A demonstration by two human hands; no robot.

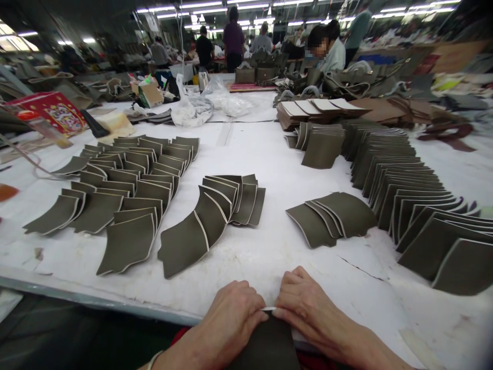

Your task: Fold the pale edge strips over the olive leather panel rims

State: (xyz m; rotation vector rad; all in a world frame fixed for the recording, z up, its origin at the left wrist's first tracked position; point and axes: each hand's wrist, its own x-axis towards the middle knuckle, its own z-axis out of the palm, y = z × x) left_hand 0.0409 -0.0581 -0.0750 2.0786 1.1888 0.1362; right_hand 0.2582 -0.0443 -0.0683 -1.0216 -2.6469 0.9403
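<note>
My left hand (227, 316) and my right hand (308, 306) meet at the near edge of the white table (269, 154). Both pinch the white-edged top of one olive-grey leather piece (267, 344) that hangs down toward me. Fingers of both hands are closed on its upper edge. Just beyond my hands lies a fanned row of the same curved pieces (210, 221), and to the right a small fan of several more (331, 216).
A large spread of olive pieces (119, 190) covers the left of the table, and long overlapping rows (408, 190) fill the right. Stacked tan pieces (316, 110), plastic bags (200, 105) and a red box (54, 110) sit farther back. Other people work at far tables.
</note>
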